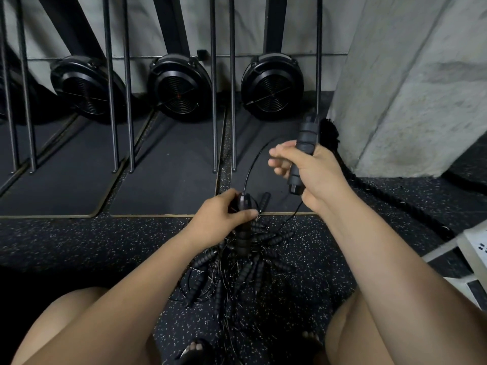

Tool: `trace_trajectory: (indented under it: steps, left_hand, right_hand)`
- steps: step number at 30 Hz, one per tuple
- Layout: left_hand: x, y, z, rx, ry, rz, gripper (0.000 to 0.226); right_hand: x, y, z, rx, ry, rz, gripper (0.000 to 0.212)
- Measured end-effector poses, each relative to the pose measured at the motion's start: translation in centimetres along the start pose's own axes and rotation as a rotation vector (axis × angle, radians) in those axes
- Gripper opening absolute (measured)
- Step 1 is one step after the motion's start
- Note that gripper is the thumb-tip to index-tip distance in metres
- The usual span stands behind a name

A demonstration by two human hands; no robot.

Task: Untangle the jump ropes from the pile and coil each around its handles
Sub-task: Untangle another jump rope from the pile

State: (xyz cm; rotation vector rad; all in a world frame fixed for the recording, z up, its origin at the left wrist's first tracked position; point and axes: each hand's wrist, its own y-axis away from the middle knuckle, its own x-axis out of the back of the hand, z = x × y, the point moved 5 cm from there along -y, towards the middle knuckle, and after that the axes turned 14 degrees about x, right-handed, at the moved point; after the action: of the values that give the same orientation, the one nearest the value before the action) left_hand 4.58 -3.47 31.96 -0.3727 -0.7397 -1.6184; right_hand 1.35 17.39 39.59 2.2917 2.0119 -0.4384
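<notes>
Bare knees (79, 325) frame the bottom edge, and both forearms (147, 272) reach out over them toward 12 o'clock. Left hand (224, 214) has its fingers and thumb curled round the lower handle (243, 233), a black ribbed grip held cap-up, its lower end hanging down into the pile (250, 262). Right hand (308, 167), up at 1 o'clock from the left, grips the raised handle (305, 138) in a closed fist, the grip standing nearly upright. A thin black cable (253, 164) arcs from the cap of the lower handle up toward the right hand.

Directly below the left hand, at 6 o'clock, the pile lies on the speckled rubber floor (79, 246): many black ribbed handles fanned out, with fine cables tangled among them. A sandalled foot (193, 349) shows at the near edge.

Beyond, dark mats (163, 175) run toward 12 o'clock, ending at three round black fan housings (179, 88). At 2 o'clock rises a concrete pillar (408, 88), with a thick rope (369, 185) trailing along the floor past its base.
</notes>
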Motion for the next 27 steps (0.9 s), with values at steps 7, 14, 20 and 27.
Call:
trace_trajectory:
  steps: [7,14,20,27]
  left_hand:
    - [1.2,1.4,0.6,0.082,0.522,-0.018,0.026]
    - [2.8,1.9,0.5,0.117,0.789,-0.095,0.031]
    - [3.8,2.6,0.7,0.101,0.882,-0.173,0.022]
    - [4.4,2.6,0.8,0.047,0.85,-0.189,0.03]
  right_hand:
    - [-1.4,2.1,1.8,-0.146,0.294,-0.173,0.027]
    - [-4.2,4.4,2.5,-0.155,0.187,-0.15,0.021]
    - [-5.8,5.3,3.6,-0.022,0.3,-0.233,0.028]
    - [-7.0,6.4,3.3,0.023,0.214,-0.238,0.018]
